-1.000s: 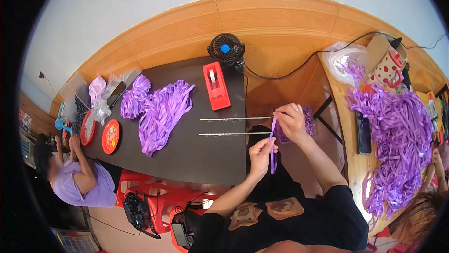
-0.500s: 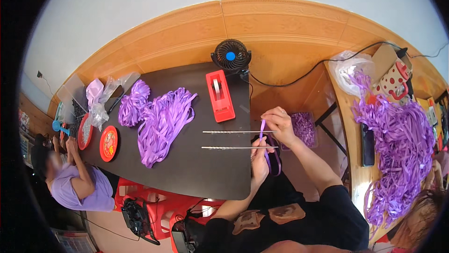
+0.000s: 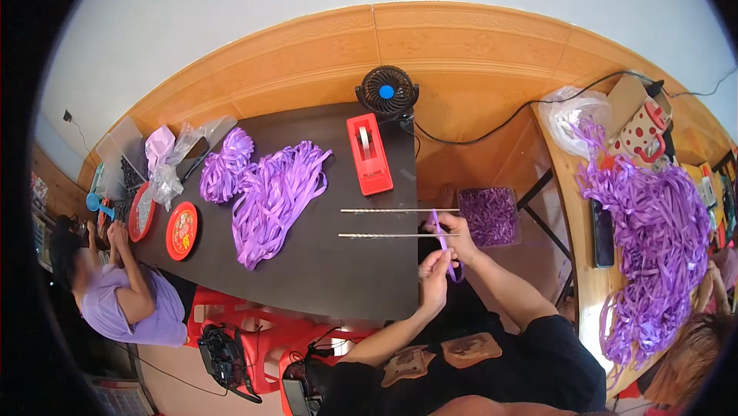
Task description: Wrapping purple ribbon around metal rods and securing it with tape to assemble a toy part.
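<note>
Your right hand (image 3: 463, 241) has come down past the level of the upper rod since half a second ago, and now sits close above your left hand (image 3: 433, 285), drawing the purple strip (image 3: 443, 245) with it into a slant across the rods' near ends. You pinch that strip between the thumb and forefinger of your left hand, just beyond the edge of the dark table (image 3: 330, 281), and a loop of it hangs beside your fingers. Your right hand is curled at the rod ends, but its fingertips are partly hidden, so I cannot tell whether it grips the strip. Two thin metal rods, an upper rod (image 3: 388, 211) and a lower rod (image 3: 388, 236), lie side by side, well apart from each other, and jut over the table's right edge toward you; whether the strip wraps around either one I cannot tell. Left of the rods, on the table, rest a large bundle of purple ribbon (image 3: 273, 201) and a smaller purple bundle (image 3: 226, 166), touching. Beyond the rods stand a red tape dispenser (image 3: 372, 158) and a black fan (image 3: 387, 93). Small purple pieces (image 3: 489, 217) lie lower down, just beyond your right hand.
</note>
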A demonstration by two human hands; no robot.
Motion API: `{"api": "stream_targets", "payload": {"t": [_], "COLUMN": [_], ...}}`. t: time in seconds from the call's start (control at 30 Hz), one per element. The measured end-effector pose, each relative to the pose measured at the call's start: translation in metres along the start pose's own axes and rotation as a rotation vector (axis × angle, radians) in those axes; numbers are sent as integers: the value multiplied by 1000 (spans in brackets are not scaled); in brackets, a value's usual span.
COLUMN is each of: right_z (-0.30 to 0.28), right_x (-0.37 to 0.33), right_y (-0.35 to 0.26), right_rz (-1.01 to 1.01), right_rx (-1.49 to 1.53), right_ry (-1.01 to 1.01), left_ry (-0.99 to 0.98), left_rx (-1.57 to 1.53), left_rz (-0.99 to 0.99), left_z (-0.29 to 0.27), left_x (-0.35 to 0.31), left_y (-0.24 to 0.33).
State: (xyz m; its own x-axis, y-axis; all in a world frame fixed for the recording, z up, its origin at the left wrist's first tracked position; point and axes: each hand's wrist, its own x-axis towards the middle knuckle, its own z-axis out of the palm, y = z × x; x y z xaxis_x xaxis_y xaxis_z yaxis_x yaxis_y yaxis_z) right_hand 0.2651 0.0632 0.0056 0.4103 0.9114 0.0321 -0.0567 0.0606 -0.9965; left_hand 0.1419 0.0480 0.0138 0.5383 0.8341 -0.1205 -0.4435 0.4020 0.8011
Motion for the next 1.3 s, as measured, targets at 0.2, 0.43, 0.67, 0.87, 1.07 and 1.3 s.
{"api": "stream_targets", "payload": {"t": [0.2, 0.43, 0.67, 0.87, 1.07, 1.3], "right_z": [10, 18, 23, 32, 36, 34], "right_x": [-23, -57, -111, -158, -179, -193], "right_y": [-3, 2, 7, 16, 19, 6], "right_rz": [-103, 36, 210, 273, 452, 555], "right_rx": [34, 175, 222, 253, 147, -46], "right_ry": [86, 26, -5, -19, -157, -357], "left_ry": [-107, -159, -198, -243, -250, -237], "left_rx": [110, 156, 216, 201, 214, 476], "left_rz": [-181, -292, -341, -241, -203, -175], "left_z": [-20, -29, -38, -36, -40, -66], "left_x": [-53, -92, -103, -106, -110, -100], "left_y": [12, 48, 62, 65, 57, 39]}}
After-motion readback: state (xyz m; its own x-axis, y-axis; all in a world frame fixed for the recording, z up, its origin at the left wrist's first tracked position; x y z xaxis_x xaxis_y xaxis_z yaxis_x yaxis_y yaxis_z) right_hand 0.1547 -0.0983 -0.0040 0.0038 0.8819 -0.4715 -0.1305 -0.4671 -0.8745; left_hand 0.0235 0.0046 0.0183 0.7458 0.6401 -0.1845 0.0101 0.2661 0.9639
